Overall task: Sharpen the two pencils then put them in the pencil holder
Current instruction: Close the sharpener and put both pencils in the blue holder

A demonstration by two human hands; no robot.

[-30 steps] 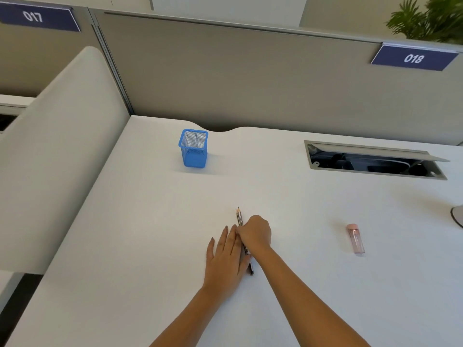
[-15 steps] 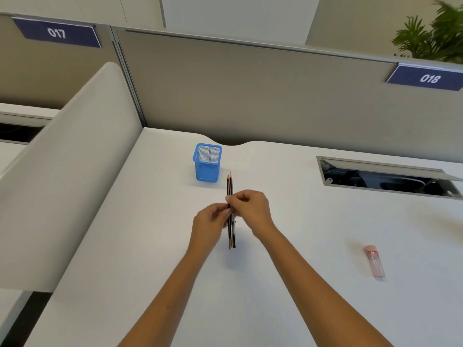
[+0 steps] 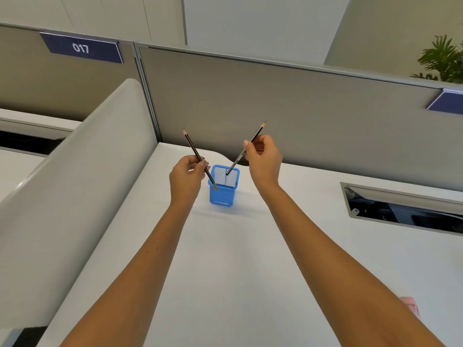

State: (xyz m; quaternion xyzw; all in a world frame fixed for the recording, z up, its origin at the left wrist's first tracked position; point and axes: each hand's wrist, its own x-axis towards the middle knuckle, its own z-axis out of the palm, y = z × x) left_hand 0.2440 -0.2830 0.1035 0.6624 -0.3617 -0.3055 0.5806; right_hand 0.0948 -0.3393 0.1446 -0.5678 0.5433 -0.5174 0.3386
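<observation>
Head view: two pencils are held over the pencil holder (image 3: 223, 185) on the table (image 3: 238, 259).
Left hand (image 3: 186, 176): left pencil (image 3: 194, 150) is pinched, tip up.
Right hand (image 3: 263, 159): right pencil (image 3: 255, 135) is pinched, lower end at the holder's mouth.

sign (image 3: 81, 48): "017" | on partition top, left | right sign (image 3: 446, 101): unreadable

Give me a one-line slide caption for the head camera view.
Left hand and right hand each hold a pencil, points up, over a blue mesh pencil holder.
</observation>
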